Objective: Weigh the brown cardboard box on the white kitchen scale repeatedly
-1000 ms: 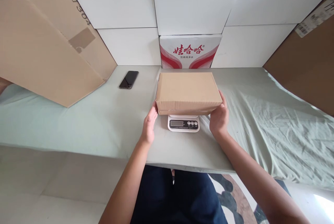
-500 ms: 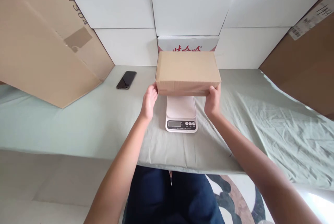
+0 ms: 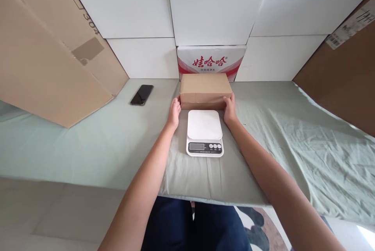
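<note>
A closed brown cardboard box (image 3: 205, 84) is on the cloth-covered table, just behind a white digital kitchen scale (image 3: 204, 126). My left hand (image 3: 175, 111) presses against the box's left end, fingers along its side. On the right end, my right hand (image 3: 230, 108) grips the front corner, thumb across the front face. Between my two forearms, the scale's plate is bare and its display looks blank. The box's back and underside are hidden.
A black smartphone (image 3: 142, 95) lies to the left. Behind the box stands a white carton (image 3: 211, 54) with red lettering. Large cardboard sheets lean at the left (image 3: 58, 59) and right (image 3: 345, 63). White panels (image 3: 140, 57) close off the back.
The box has moved down and away from me, from above the scale's far part to the table behind it. Both hands moved with it, and the whole scale plate now shows.
</note>
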Motion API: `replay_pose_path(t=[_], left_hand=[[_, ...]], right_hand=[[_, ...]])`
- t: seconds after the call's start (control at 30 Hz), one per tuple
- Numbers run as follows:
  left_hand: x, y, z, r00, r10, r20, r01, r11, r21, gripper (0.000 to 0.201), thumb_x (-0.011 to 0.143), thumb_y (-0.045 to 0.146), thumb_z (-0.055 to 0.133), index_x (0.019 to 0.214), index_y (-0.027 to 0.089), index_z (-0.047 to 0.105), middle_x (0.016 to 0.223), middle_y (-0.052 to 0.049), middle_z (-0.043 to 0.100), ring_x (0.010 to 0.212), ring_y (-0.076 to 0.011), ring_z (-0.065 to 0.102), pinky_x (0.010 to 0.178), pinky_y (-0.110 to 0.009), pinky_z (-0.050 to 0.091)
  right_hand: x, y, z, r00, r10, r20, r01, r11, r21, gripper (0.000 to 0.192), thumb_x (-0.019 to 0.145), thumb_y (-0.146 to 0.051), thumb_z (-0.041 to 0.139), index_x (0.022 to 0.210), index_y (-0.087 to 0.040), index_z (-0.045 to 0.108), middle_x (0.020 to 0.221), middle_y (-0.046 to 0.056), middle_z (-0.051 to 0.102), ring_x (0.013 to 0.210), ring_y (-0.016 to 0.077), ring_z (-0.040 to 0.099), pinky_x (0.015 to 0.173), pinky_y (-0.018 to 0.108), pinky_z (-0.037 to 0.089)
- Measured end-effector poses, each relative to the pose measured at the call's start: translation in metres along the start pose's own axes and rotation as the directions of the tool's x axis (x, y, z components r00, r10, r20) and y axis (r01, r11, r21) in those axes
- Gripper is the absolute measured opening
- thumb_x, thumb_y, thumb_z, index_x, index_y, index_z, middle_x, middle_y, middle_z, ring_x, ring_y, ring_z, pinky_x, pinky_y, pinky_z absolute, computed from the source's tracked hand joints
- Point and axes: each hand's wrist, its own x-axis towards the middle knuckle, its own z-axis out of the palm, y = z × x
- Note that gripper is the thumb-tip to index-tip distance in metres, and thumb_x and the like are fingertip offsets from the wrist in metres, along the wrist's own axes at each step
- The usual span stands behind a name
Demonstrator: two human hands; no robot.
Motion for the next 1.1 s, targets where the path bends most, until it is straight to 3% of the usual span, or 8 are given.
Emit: replay_pose_path(t=[0.17,0.3,0.47,0.53,0.7,0.97,1.1], left_hand=[[0.002,0.0,0.001,1.0,0.01,0.018,-0.01,1.0,-0.006,0.071,0.085,0.077,0.047,0.133,0.027,0.06,0.152,-0.011,0.055,0.147,-0.0282,0.044,0.123,-0.047,0.029],[0.001,0.002,0.0,0.999,-0.006,0.037,0.006,1.0,-0.005,0.072,0.085,0.077,0.047,0.137,0.027,0.059,0.155,-0.011,0.052,0.148,-0.0281,0.042,0.124,-0.047,0.027],[0.004,0.017,-0.014,0.996,0.069,-0.06,-0.069,0.998,0.001,0.075,0.086,0.076,0.046,0.145,0.031,0.051,0.166,-0.007,0.035,0.155,-0.023,0.027,0.124,-0.039,0.025],[0.006,0.025,-0.022,0.991,0.085,-0.105,-0.088,0.996,-0.023,0.076,0.088,0.076,0.038,0.148,0.029,0.049,0.166,-0.007,0.033,0.155,-0.0214,0.028,0.124,-0.036,0.026],[0.008,0.032,-0.03,0.986,0.079,-0.145,-0.086,0.995,-0.045,0.079,0.092,0.072,0.028,0.152,0.023,0.043,0.166,-0.011,0.033,0.154,-0.02,0.031,0.123,-0.034,0.029],[0.0,0.018,-0.015,1.0,0.004,-0.005,-0.004,0.999,0.048,0.084,0.086,0.077,0.042,0.152,0.025,0.044,0.165,-0.009,0.034,0.154,-0.0223,0.029,0.124,-0.035,0.027],[-0.001,0.017,-0.014,1.0,-0.013,0.026,0.01,0.996,0.086,0.085,0.085,0.08,0.04,0.154,0.03,0.04,0.165,-0.005,0.035,0.154,-0.0235,0.029,0.125,-0.037,0.027]], right_hand=[[-0.003,-0.004,0.0,0.999,-0.016,0.029,0.017,0.999,-0.044,0.035,0.08,-0.036,0.056,0.115,-0.031,0.058,0.126,-0.001,0.062,0.126,0.0234,0.052,0.12,0.05,0.035],[-0.007,-0.008,0.0,0.999,-0.009,0.047,0.012,0.998,-0.068,0.041,0.083,-0.036,0.055,0.124,-0.032,0.056,0.134,0.0,0.06,0.131,0.0238,0.051,0.122,0.05,0.033],[0.006,-0.004,-0.013,0.991,0.091,-0.096,-0.091,0.996,0.004,0.064,0.087,-0.044,0.048,0.148,-0.032,0.035,0.165,0.002,0.031,0.155,0.0188,0.03,0.129,0.045,0.023],[0.014,-0.001,-0.022,0.978,0.154,-0.144,-0.148,0.988,0.05,0.066,0.088,-0.05,0.044,0.15,-0.034,0.03,0.168,0.001,0.025,0.156,0.0187,0.029,0.129,0.046,0.023],[0.019,0.002,-0.03,0.969,0.176,-0.174,-0.172,0.984,0.039,0.066,0.087,-0.052,0.043,0.149,-0.036,0.031,0.166,0.002,0.03,0.155,0.0185,0.032,0.129,0.046,0.024],[0.017,0.013,-0.029,0.986,0.11,-0.123,-0.115,0.993,-0.029,0.061,0.088,-0.054,0.043,0.146,-0.037,0.038,0.161,0.002,0.038,0.151,0.0201,0.037,0.127,0.05,0.027],[0.02,0.017,-0.031,0.988,0.1,-0.115,-0.105,0.994,-0.04,0.059,0.088,-0.054,0.043,0.144,-0.037,0.04,0.159,0.002,0.041,0.149,0.0203,0.04,0.126,0.051,0.03]])
